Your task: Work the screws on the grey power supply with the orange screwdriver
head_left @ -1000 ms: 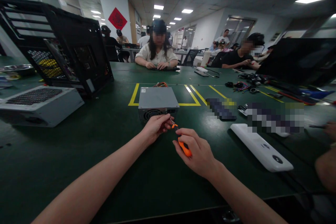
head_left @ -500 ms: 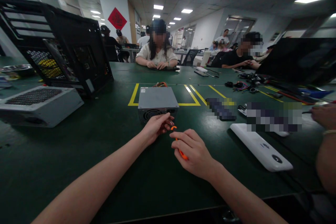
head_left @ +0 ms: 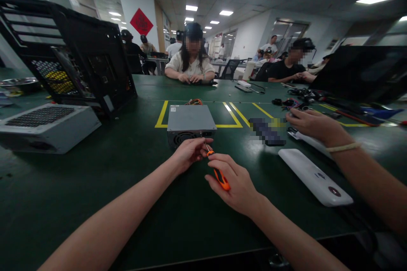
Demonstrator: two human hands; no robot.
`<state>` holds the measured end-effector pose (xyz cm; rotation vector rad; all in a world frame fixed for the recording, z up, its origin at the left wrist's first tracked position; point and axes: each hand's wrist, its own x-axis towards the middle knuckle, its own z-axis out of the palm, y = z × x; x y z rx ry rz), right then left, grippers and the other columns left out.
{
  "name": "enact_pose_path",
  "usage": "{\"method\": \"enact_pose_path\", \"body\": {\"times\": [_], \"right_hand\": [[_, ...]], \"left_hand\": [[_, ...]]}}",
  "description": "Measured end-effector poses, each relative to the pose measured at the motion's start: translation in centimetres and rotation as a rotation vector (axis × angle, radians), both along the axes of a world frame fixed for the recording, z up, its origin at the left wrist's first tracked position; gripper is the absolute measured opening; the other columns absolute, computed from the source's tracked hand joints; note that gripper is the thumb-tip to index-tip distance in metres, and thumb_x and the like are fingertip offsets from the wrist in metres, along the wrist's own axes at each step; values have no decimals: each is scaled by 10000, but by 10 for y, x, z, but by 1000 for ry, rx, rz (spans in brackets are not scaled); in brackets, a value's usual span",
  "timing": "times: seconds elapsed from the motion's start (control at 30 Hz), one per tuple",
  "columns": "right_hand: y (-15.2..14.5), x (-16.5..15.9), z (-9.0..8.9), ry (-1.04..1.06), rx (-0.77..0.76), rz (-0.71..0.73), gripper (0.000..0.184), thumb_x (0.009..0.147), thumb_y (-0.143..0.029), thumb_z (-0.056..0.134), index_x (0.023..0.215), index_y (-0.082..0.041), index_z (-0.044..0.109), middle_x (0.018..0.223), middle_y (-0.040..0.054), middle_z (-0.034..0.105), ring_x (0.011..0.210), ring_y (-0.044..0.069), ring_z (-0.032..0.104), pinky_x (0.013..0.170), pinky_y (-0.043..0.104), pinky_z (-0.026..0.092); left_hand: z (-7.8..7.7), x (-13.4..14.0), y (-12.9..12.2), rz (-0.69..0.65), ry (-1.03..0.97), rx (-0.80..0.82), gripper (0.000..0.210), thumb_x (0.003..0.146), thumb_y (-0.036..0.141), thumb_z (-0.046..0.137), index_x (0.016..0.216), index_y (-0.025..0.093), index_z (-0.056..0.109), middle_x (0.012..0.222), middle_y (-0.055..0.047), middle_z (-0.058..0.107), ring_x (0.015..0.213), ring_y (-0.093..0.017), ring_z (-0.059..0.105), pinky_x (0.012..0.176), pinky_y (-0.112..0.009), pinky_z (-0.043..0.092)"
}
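Note:
A grey computer power supply (head_left: pixel 192 117) rests on the green table in front of me, its fan and socket side facing me. My right hand (head_left: pixel 233 182) is closed loosely round the orange and black handle of a screwdriver (head_left: pixel 221 179), the thumb somewhat apart from the handle. The thin shaft slants up and left toward the power supply's near face. My left hand (head_left: pixel 190 152) is at that face, fingers curled round the shaft near its tip. Those fingers hide part of the face, and whatever the tip touches is too small to make out.
A second power supply (head_left: pixel 51 127) and an open black computer case (head_left: pixel 82 59) stand at left. On the right lie a white power bank-like device (head_left: pixel 314 177), a dark phone-like slab (head_left: pixel 267 131) and tangled cables (head_left: pixel 295 99). A co-worker's arm (head_left: pixel 356 156) reaches in there.
My right fingers have loosened and shifted on the handle, so more of it shows. My left hand has hardly moved. The co-worker's hand has come in from the right, above the white device.

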<state>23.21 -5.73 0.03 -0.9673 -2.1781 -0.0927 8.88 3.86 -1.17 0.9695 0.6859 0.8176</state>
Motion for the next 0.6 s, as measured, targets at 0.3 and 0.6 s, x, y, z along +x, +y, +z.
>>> {"method": "enact_pose_path", "body": {"times": [0.3,0.6], "right_hand": [[0,2,2,3,5,3,186,767,-152,541,935,-197,478,1009,67,572,879,179,543,751,352,464],[1,5,2,55,25,-10,173,730,-58,491,826,-199,459,914,56,562,836,170,545,715,332,462]], "left_hand": [[-10,-8,-1,108,85,88,275,768,187,466,1022,129,555,826,-70,633,528,-75,542,420,-164,346],[-3,-8,-2,140,34,31,228,759,201,502,954,120,586,837,-73,644,537,-70,541,430,-160,346]]}}
